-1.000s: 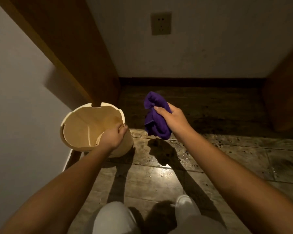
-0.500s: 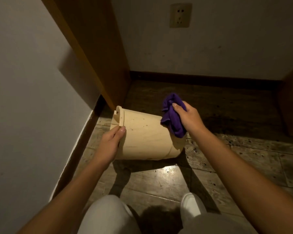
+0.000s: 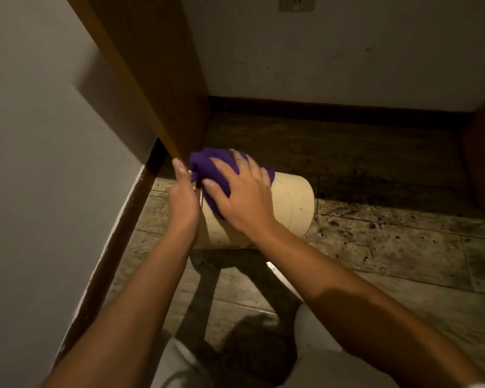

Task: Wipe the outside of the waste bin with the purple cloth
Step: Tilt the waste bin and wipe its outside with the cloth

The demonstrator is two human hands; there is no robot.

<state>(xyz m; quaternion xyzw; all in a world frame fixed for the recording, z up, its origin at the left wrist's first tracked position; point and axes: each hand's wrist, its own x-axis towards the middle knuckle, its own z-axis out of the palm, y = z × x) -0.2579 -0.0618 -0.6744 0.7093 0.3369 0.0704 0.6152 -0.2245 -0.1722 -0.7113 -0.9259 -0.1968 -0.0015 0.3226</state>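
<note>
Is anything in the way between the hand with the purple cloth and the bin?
Nothing visible is. The right hand presses the purple cloth straight onto the side of the waste bin, which lies tipped over on the floor. The left hand steadies the bin's rim end.

Head view: looks forward and down, close over both forearms, toward the floor (image 3: 375,247) corner.
Shared views: only one.
</note>
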